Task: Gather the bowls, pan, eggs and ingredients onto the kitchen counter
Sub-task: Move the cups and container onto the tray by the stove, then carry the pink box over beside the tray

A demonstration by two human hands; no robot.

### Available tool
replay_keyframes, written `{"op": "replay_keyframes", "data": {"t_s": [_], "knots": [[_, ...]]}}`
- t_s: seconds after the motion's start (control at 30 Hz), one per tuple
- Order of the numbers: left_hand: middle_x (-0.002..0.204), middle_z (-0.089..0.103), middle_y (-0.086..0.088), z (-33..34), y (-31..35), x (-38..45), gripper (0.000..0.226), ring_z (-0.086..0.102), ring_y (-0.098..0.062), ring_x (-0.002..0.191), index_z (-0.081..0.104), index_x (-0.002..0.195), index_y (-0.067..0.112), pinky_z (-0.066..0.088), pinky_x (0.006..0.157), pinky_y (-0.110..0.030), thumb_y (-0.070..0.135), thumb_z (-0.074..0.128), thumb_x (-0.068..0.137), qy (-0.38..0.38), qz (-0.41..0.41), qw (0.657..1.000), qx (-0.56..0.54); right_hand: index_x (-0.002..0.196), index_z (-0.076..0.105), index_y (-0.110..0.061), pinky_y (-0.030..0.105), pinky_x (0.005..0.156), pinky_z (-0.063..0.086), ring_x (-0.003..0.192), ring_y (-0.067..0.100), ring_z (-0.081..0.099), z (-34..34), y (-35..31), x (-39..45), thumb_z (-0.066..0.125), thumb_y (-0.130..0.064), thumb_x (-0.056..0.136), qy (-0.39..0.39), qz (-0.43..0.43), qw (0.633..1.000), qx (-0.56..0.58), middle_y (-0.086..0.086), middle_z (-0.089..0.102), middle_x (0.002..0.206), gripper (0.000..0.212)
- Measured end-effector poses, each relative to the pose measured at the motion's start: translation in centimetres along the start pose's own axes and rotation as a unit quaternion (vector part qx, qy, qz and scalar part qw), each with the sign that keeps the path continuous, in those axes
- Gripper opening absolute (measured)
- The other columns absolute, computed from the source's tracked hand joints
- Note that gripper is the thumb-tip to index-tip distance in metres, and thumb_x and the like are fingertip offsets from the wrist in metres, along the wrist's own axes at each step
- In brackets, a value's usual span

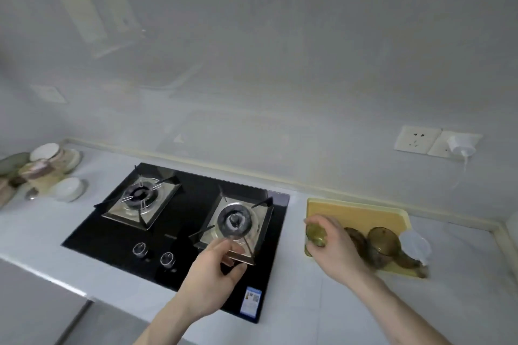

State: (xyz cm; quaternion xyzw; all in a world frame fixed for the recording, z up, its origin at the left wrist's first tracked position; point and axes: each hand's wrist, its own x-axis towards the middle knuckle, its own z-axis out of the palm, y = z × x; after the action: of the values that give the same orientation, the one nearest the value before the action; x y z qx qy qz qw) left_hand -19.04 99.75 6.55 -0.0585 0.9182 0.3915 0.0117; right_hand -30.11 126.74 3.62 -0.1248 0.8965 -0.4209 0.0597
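Note:
My right hand [333,246] is closed around a small amber glass bowl [316,234], held over the left end of a yellow cutting board [361,213]. Two more amber glass bowls [381,241] stand on the board to its right, beside a clear plastic lid or cup [414,242]. My left hand [215,274] hovers over the front edge of the black gas hob [179,232], fingers loosely curled with nothing in them. At the far left of the white counter [322,302], a white bowl [68,189] sits in front of a stack of dishes [47,162].
The hob has two burners with metal pot stands and two knobs [154,253] at its front. A wall socket with a white plug [457,147] is above the board. A spoon [30,194] lies by the dishes. The counter's front edge drops off at lower left.

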Motion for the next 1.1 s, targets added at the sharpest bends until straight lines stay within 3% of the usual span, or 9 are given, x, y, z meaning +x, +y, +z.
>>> {"op": "replay_keyframes", "data": {"t_s": [0.13,0.4,0.53,0.67,0.8,0.9,1.1], "knots": [[0.115,0.051,0.032,-6.2,-4.6,-5.1,0.016,0.057,0.003,0.099,0.061,0.100,0.042,0.049,0.080,-0.018,0.037,0.070,0.088,0.053,-0.025,0.998,0.039,0.129,0.054,-0.041,0.021,0.110,0.036,0.125,-0.008,0.044,7.9,-8.2,-0.8,0.065,-0.027,0.090,-0.128,-0.076,0.989,0.017,-0.027,0.044,0.132,0.042],[0.119,0.048,0.033,-18.4,-14.7,-17.1,0.019,0.054,0.007,0.105,0.056,0.104,0.045,0.049,0.085,-0.019,0.040,0.066,0.088,0.172,-0.067,0.979,0.084,0.133,0.052,-0.041,0.015,0.100,0.033,0.120,-0.008,0.043,20.5,-23.9,-4.3,0.062,-0.030,0.093,-0.205,-0.181,0.962,-0.012,-0.030,0.041,0.135,0.043],[0.120,0.048,0.032,-22.1,-18.3,-21.3,0.021,0.053,0.006,0.108,0.056,0.106,0.045,0.050,0.085,-0.021,0.043,0.062,0.086,0.197,-0.083,0.973,0.092,0.134,0.051,-0.042,0.017,0.097,0.041,0.120,-0.004,0.048,25.4,-28.4,-6.0,0.064,-0.030,0.091,-0.233,-0.203,0.951,0.004,-0.028,0.042,0.137,0.046],[0.118,0.048,0.033,-26.1,-21.5,-25.2,0.024,0.051,0.007,0.109,0.056,0.106,0.045,0.044,0.091,-0.017,0.039,0.066,0.086,0.224,-0.101,0.964,0.105,0.138,0.047,-0.044,0.025,0.109,0.040,0.128,-0.005,0.042,29.7,-33.5,-7.5,0.062,-0.033,0.091,-0.266,-0.228,0.936,0.006,-0.029,0.037,0.141,0.050],[0.116,0.050,0.029,-29.9,-24.5,-26.8,0.025,0.057,0.000,0.099,0.057,0.107,0.042,0.046,0.089,-0.021,0.036,0.070,0.086,0.257,-0.128,0.953,0.099,0.139,0.048,-0.040,0.022,0.109,0.037,0.120,-0.017,0.039,33.3,-37.8,-7.5,0.061,-0.031,0.092,-0.287,-0.247,0.926,0.000,-0.030,0.039,0.138,0.050],[0.118,0.049,0.029,-32.2,-27.3,-27.3,0.027,0.051,0.002,0.109,0.057,0.109,0.042,0.042,0.091,-0.019,0.035,0.069,0.086,0.277,-0.142,0.945,0.094,0.139,0.049,-0.038,0.020,0.109,0.037,0.119,-0.024,0.035,36.3,-40.5,-6.4,0.061,-0.029,0.091,-0.302,-0.255,0.918,0.000,-0.031,0.039,0.137,0.051],[0.120,0.049,0.028,-37.1,-33.3,-27.1,0.027,0.050,0.002,0.111,0.056,0.110,0.042,0.039,0.092,-0.017,0.038,0.068,0.086,0.287,-0.190,0.934,0.094,0.134,0.050,-0.044,0.024,0.109,0.040,0.127,-0.009,0.041,44.1,-44.4,-2.4,0.063,-0.031,0.089,-0.331,-0.250,0.910,0.022,-0.033,0.040,0.136,0.049]]}}
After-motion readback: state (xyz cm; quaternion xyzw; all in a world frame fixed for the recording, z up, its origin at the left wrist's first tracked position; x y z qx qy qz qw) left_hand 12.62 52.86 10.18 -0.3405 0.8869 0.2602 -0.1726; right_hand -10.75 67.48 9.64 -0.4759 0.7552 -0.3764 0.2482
